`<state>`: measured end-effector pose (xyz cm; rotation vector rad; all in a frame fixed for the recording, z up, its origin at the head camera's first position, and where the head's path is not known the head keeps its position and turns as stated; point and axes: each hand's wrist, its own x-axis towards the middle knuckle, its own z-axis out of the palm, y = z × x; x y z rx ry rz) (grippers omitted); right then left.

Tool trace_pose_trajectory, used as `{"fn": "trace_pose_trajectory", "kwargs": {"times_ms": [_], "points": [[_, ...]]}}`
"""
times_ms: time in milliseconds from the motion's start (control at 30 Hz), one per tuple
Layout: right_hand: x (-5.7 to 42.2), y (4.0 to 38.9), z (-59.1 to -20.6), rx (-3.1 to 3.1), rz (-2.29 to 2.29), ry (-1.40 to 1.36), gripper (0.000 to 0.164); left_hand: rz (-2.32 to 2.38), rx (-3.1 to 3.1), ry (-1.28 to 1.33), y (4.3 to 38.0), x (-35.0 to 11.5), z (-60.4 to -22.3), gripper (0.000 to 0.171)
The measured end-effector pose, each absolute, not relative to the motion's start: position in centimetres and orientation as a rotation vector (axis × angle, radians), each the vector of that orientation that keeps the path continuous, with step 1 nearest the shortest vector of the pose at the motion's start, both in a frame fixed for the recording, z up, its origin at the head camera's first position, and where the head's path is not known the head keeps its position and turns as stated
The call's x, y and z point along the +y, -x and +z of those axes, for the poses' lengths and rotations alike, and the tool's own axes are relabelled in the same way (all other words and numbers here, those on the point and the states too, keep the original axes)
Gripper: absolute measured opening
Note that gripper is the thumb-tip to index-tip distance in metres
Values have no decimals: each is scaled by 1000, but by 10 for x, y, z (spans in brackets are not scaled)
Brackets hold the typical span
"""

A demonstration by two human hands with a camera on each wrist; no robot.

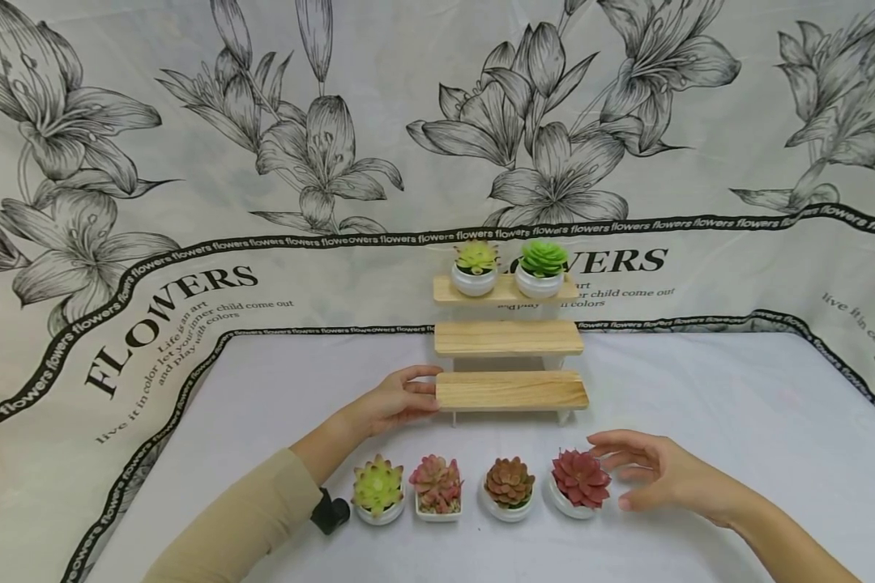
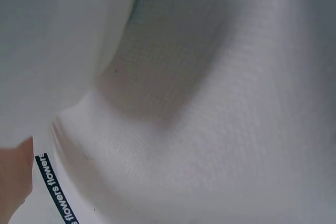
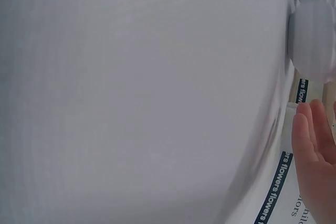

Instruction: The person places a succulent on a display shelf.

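Fingers of the right hand [image 1: 659,478] are held open and loosely curved, thumb apart, just beside the red plant [image 1: 582,479]; nothing's gripped there, and whether a leaf is being touched can't be told. Fingers of the left hand [image 1: 394,401] are set at the left end of the bottom shelf [image 1: 512,392] of the stand [image 1: 509,338], but gripping or just steadying? Can't be made out.

Looks like a reach for the red plant, so probably its white pot [image 1: 573,509] needs to be pinched next, with the stand kept steady. That plant is parked at the right end of the front row on the tabletop [image 1: 663,380], rosette facing up, maybe tipped a bit right. It's roundish, so no real long axis; the shelves are laid lengthwise left to right.

Leftward, a brown plant [image 1: 509,482], pink plant [image 1: 436,484] and yellow plant [image 1: 377,486] are lined up.
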<state>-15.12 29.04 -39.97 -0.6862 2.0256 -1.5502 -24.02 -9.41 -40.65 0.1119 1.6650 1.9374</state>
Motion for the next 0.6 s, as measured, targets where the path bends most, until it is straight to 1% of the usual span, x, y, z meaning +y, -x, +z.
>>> {"fn": "trace_pose_trajectory", "kwargs": {"times_ms": [233, 367, 600], "points": [[281, 154, -412, 1942, -1561, 743, 69, 1936, 1679, -102, 240, -94, -407, 59], [276, 154, -415, 1891, -1586, 773, 67, 1936, 1679, -102, 241, -94, -408, 59], [266, 155, -415, 1937, -1531, 714, 71, 1931, 1688, -95, 241, -93, -409, 59]]}}
